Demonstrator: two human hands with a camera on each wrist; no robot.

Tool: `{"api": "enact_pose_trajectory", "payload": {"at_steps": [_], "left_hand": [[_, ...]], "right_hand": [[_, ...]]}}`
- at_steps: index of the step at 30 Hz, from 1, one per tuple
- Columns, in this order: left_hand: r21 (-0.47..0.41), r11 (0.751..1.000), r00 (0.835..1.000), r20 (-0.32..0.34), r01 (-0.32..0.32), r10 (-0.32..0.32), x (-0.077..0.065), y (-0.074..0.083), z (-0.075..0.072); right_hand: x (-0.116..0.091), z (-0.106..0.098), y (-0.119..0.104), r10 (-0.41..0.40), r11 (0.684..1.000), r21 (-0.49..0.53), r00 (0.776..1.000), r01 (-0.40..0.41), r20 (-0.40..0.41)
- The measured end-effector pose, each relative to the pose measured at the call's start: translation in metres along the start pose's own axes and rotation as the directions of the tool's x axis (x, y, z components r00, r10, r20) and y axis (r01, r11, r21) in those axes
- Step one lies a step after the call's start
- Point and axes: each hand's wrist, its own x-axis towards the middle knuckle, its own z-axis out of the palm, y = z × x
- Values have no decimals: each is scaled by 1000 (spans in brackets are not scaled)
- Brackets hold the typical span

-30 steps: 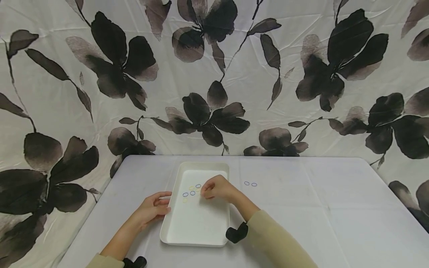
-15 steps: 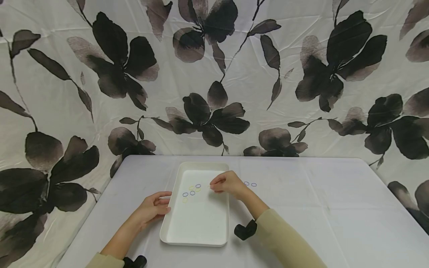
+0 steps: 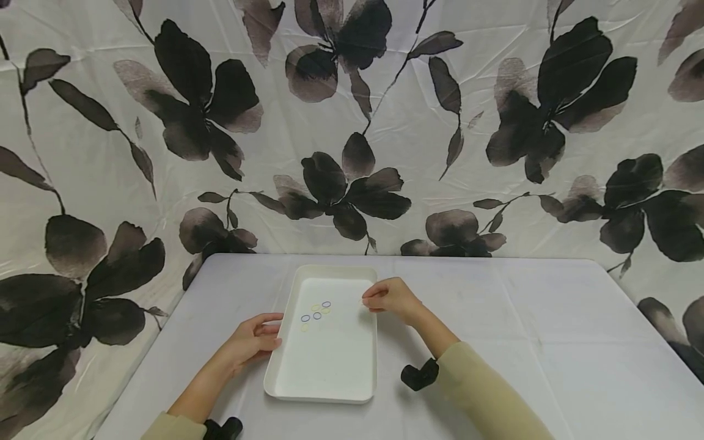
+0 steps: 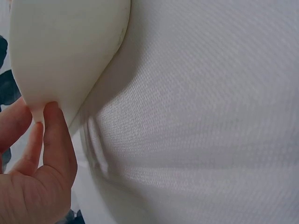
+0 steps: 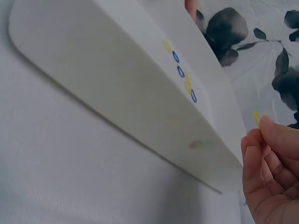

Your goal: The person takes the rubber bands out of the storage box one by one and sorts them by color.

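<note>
My right hand [image 3: 395,300] is over the right rim of the white tray [image 3: 321,373], with a small yellow ring [image 5: 255,115] pinched between thumb and forefinger. At the tray's left side, my left hand [image 3: 250,341] touches the outer wall with its thumb and fairly straight fingers, as the left wrist view also shows at the wall [image 4: 70,51]. Inside the tray, towards its far half, lie several thin rings. Among them are a blue ring [image 3: 305,315] and a yellow ring [image 3: 305,332], with more of both colours close by.
A white cloth [image 3: 522,366] covers the table under the tray. Behind it hangs a pale curtain [image 3: 440,140] with dark flower prints. A black band [image 3: 420,374] sits at the right wrist.
My right hand has moved rightwards from beside the rings to the tray's right rim, carrying the yellow ring. It now covers the two blue rings seen on the table earlier. The left hand stays put.
</note>
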Motion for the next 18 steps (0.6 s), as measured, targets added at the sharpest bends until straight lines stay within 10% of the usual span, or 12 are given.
{"api": "enact_pose_trajectory", "payload": {"at_steps": [18], "left_hand": [[1, 1000, 1000, -4, 2, -2, 2, -1, -1]], "right_hand": [[-11, -30, 14, 24, 999, -21, 998, -25, -62]]}}
